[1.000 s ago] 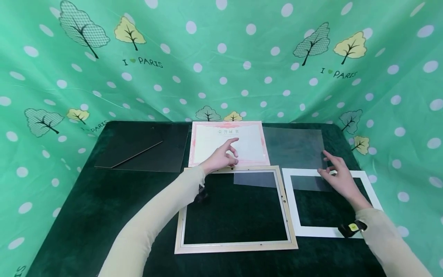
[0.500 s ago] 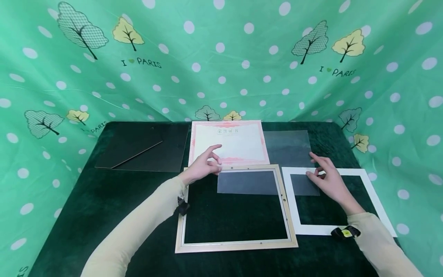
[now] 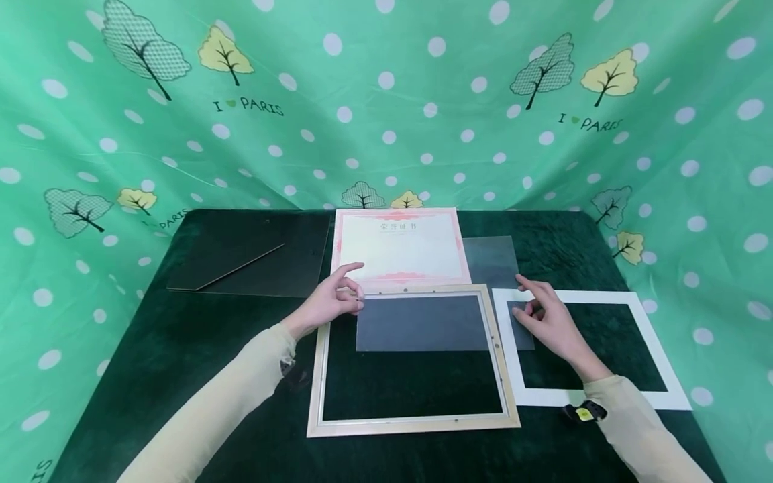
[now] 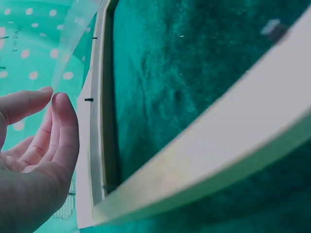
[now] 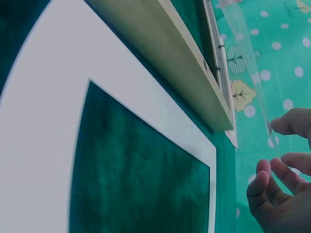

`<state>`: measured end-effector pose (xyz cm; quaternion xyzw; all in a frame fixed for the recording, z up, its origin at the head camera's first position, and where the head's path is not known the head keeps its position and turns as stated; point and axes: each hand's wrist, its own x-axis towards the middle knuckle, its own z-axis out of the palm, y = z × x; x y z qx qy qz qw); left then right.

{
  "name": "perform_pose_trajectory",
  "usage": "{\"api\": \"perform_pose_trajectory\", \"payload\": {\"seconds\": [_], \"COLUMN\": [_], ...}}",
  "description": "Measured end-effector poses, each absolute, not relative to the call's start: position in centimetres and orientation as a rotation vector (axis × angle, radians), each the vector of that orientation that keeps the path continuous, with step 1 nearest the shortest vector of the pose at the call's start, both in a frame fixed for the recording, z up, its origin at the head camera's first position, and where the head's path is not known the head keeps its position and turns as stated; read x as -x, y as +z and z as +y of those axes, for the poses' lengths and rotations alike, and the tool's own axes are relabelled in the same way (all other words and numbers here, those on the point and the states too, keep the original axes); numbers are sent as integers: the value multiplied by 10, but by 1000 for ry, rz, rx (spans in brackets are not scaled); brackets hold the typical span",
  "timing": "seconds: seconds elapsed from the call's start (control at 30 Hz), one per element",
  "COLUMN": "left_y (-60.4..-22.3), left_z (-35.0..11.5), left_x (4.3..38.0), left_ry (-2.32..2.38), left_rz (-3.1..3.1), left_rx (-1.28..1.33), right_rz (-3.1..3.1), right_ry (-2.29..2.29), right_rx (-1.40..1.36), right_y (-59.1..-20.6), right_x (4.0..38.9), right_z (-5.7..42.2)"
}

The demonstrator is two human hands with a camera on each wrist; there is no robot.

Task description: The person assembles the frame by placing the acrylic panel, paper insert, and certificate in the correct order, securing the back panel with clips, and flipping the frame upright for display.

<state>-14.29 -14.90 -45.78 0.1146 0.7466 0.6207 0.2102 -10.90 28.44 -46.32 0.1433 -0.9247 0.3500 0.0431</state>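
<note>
A clear transparent sheet (image 3: pixel 423 323) is held level between both hands, over the back part of a pale wooden picture frame (image 3: pixel 414 425). Thumb and fingers of my left hand (image 3: pixel 329 300) pinch its left edge above the frame's back left corner; the left wrist view shows the sheet (image 4: pixel 73 41) between the fingertips. At the right edge, my right hand (image 3: pixel 551 327) pinches it above the left side of a white mat board (image 3: pixel 655 349). In the right wrist view the sheet (image 5: pixel 250 60) appears nearly edge-on, clear of the frame.
Behind the frame lies a certificate (image 3: pixel 398 251) with a pink border. A black backing board (image 3: pixel 272 278) with a slanted strut rests at the back left. Dark green cloth (image 3: pixel 241 382) covers the table, and a green polka-dot curtain (image 3: pixel 386 107) hangs behind.
Both hands have moved left and toward the front, carrying the clear sheet from above the certificate and mat board to over the wooden frame. The frame, mat board and certificate stay put.
</note>
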Motion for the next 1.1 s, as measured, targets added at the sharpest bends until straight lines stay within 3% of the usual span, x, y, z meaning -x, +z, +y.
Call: {"api": "perform_pose_trajectory", "payload": {"seconds": [0.73,1.1], "left_y": [-469,-473], "left_z": [-187,-197], "left_x": [91,74], "left_ry": [1678,1473], "left_rz": [2209,2392], "left_rx": [-212,-326], "right_rz": [-2852,-2893], "right_ry": [1168,1231], "right_rx": [-525,-547], "right_y": [-468,-479], "right_x": [89,70], "right_z": [255,249]}}
